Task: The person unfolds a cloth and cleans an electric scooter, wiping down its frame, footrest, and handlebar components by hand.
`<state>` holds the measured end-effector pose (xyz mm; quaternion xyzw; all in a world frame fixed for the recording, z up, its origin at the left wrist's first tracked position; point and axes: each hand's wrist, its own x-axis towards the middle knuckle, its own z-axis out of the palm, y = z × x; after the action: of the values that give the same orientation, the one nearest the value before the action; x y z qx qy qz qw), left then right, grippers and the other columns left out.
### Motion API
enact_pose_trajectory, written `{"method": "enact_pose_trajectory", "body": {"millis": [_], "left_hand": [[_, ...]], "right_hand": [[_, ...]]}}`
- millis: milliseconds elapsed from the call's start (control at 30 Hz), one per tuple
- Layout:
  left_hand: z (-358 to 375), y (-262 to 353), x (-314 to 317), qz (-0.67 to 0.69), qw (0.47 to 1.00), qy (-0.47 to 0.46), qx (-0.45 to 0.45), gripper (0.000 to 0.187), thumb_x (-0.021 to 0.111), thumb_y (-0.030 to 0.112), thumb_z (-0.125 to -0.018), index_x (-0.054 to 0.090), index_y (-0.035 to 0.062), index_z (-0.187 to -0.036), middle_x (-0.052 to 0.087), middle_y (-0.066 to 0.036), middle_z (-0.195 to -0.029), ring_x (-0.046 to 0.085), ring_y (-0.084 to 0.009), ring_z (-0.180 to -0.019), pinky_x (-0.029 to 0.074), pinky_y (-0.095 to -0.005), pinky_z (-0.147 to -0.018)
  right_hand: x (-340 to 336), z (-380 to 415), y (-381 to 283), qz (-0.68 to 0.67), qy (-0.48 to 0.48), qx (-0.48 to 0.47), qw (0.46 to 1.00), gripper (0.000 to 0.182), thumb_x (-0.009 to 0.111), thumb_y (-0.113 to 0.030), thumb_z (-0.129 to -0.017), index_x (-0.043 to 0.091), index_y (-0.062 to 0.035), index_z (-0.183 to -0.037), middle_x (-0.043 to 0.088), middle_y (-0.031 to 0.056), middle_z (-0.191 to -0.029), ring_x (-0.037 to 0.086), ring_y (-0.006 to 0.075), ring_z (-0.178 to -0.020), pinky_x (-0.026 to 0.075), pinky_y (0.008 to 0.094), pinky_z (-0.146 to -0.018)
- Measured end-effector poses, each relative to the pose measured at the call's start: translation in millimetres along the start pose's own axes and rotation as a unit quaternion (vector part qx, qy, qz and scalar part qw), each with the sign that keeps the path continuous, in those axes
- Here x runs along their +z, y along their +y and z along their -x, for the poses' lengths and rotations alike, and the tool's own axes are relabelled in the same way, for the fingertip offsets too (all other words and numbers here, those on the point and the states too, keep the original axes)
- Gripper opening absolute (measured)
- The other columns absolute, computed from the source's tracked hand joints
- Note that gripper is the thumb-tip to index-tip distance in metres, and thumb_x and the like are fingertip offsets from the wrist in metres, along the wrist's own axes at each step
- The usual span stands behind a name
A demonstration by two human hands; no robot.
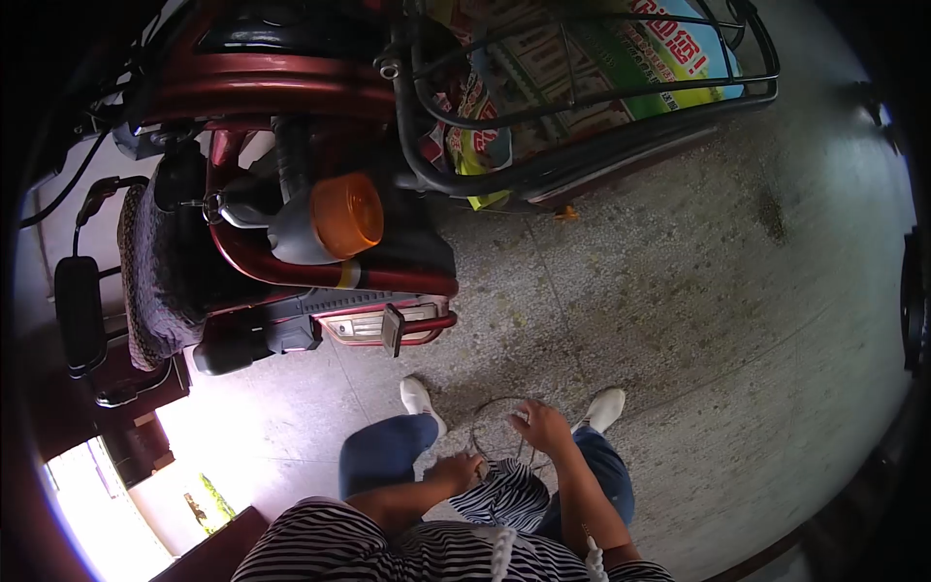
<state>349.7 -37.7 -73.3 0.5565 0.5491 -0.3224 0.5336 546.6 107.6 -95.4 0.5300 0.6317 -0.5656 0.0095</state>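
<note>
Thin wire loop [490, 404], though it may be cord, is low in front of the person's belly, above the speckled floor [679, 291] and between the two white shoes [417, 396] [606, 409]. It looks very light and a bit springy, so it should bend easily and would not break if it fell. The thin line may be a little slippery, so a good place to pinch it is on both sides, with finger and thumb. The left hand [458, 473] has its grip curled in small, by the near side of the loop. The right hand [545, 427] has bent fingers and a narrow grip by the far side. I cannot tell if either one really holds it. The striped shirt [320, 538] bunches near the hands, and the white braided strings [500, 555] hang close by and could catch. The red vehicle [291, 73], its orange lamp [347, 215] and the black basket [553, 173] are well apart from the loop, not in its way
</note>
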Motion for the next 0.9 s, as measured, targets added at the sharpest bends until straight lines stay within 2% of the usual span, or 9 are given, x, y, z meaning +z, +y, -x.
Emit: {"method": "enact_pose_trajectory", "body": {"millis": [133, 267, 333, 400, 467, 567, 633, 800, 900], "left_hand": [[1, 4, -5, 0.029, 0.999, 0.006, -0.022, 0.039, 0.047, 0.038, -0.083, 0.048, 0.0104, -0.111, 0.05, -0.02, -0.112, 0.053, -0.0375, -0.098, 0.042, -0.0478, -0.083], [-28, -15, -4, 0.006, 0.996, -0.053, 0.077, 0.046, 0.046, 0.043, -0.082, 0.052, 0.0099, -0.113, 0.056, -0.021, -0.104, 0.055, -0.0367, -0.098, 0.044, -0.0461, -0.083], [-41, -19, -34, -0.175, 0.947, -0.126, 0.238, 0.041, 0.047, 0.038, -0.081, 0.059, 0.0087, -0.107, 0.06, -0.019, -0.099, 0.057, -0.0335, -0.096, 0.045, -0.0435, -0.081], [-51, -17, -60, -0.171, 0.967, 0.059, 0.18, 0.035, 0.049, 0.032, -0.079, 0.063, 0.0072, -0.1, 0.062, -0.017, -0.099, 0.06, -0.0316, -0.092, 0.047, -0.0406, -0.079], [-106, -21, -90, -0.11, 0.992, -0.04, 0.047, 0.025, 0.05, 0.025, -0.078, 0.065, 0.0072, -0.087, 0.064, -0.015, -0.086, 0.063, -0.0264, -0.079, 0.048, -0.0391, -0.064], [-140, -21, -122, -0.184, 0.97, -0.077, 0.139, 0.035, 0.05, 0.035, -0.083, 0.064, 0.0028, -0.086, 0.063, -0.015, -0.078, 0.062, -0.026, -0.072, 0.046, -0.0398, -0.059], [-67, 3, -130, 0.178, 0.927, 0.274, 0.185, 0.054, 0.053, 0.05, -0.081, 0.062, -0.0025, -0.081, 0.06, -0.016, -0.069, 0.058, -0.0264, -0.061, 0.044, -0.0408, -0.054], [-49, -20, -73, 0.337, 0.883, 0.312, 0.098, 0.061, 0.055, 0.055, -0.079, 0.057, -0.0052, -0.087, 0.057, -0.016, -0.064, 0.055, -0.0245, -0.058, 0.043, -0.0412, -0.055], [-27, -20, -75, 0.559, 0.765, 0.307, 0.086, 0.059, 0.058, 0.051, -0.079, 0.054, -0.0035, -0.099, 0.06, -0.014, -0.084, 0.058, -0.0236, -0.073, 0.045, -0.0398, -0.063]], "right_hand": [[-37, -24, 1, 0.03, 0.085, -0.087, 0.992, 0.037, 0.061, -0.039, -0.078, 0.06, -0.0061, -0.096, 0.063, 0.0142, -0.085, 0.061, 0.0342, -0.074, 0.049, 0.0418, -0.063], [-88, -47, -2, 0.047, 0.164, -0.157, 0.973, 0.038, 0.061, -0.038, -0.079, 0.059, -0.0055, -0.097, 0.063, 0.0149, -0.087, 0.061, 0.0331, -0.077, 0.049, 0.0409, -0.066], [-118, -62, -2, 0.023, 0.159, -0.155, 0.975, 0.038, 0.061, -0.037, -0.08, 0.059, -0.0041, -0.1, 0.064, 0.0154, -0.089, 0.062, 0.0315, -0.08, 0.049, 0.0385, -0.068], [-156, -62, -16, 0.02, 0.143, -0.125, 0.982, 0.038, 0.06, -0.035, -0.081, 0.058, -0.003, -0.101, 0.064, 0.0158, -0.089, 0.062, 0.0298, -0.083, 0.048, 0.0365, -0.071], [-176, -71, -7, 0.009, 0.163, -0.136, 0.977, 0.036, 0.061, -0.033, -0.081, 0.058, -0.0026, -0.101, 0.064, 0.0153, -0.087, 0.062, 0.0282, -0.083, 0.048, 0.0358, -0.071], [-190, -94, 18, 0.034, 0.189, -0.131, 0.973, 0.034, 0.06, -0.031, -0.081, 0.058, -0.0029, -0.1, 0.064, 0.0142, -0.088, 0.062, 0.0286, -0.082, 0.048, 0.0361, -0.071], [-181, -94, 23, 0.162, 0.274, -0.062, 0.946, 0.032, 0.06, -0.029, -0.083, 0.058, -0.0038, -0.103, 0.065, 0.0114, -0.087, 0.063, 0.0246, -0.08, 0.049, 0.0323, -0.069], [-105, -57, -20, 0.103, 0.187, -0.148, 0.966, 0.03, 0.059, -0.026, -0.083, 0.058, -0.0049, -0.105, 0.066, 0.0119, -0.09, 0.063, 0.0238, -0.081, 0.049, 0.0327, -0.07], [-53, -48, -33, 0.065, 0.173, -0.208, 0.96, 0.029, 0.06, -0.024, -0.081, 0.058, -0.005, -0.104, 0.065, 0.0132, -0.088, 0.063, 0.0258, -0.081, 0.049, 0.0344, -0.07]]}}
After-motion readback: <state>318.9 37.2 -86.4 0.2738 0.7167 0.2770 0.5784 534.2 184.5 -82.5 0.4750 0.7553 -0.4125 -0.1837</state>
